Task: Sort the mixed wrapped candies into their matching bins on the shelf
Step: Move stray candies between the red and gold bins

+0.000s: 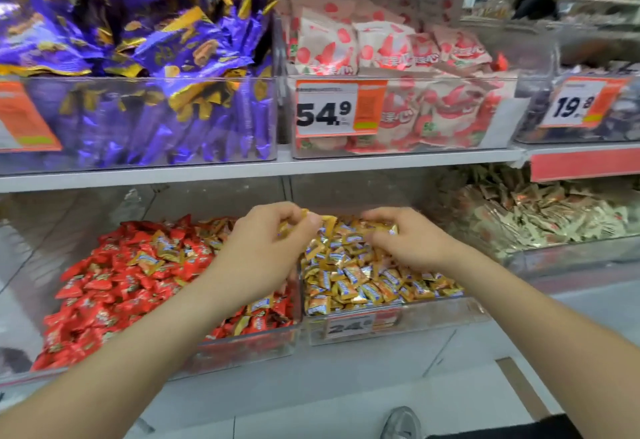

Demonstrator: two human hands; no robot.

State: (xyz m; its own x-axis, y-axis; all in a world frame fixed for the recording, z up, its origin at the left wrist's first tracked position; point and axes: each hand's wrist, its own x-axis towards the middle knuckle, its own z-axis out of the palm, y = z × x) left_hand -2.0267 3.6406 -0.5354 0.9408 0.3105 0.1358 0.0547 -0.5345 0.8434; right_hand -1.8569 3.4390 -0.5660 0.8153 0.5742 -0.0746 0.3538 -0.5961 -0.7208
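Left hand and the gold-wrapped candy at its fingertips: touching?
Touching. The head view shows the left hand pinching the gold-wrapped candy between its fingertips, over the bin of gold candies.

Two hands, six bins, four price tags, one shoe

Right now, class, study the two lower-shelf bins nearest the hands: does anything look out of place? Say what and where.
Yes. Several gold-wrapped candies lie scattered among the red candies in the left lower bin, though the gold kind fills the neighbouring bin to its right. They look mis-sorted.
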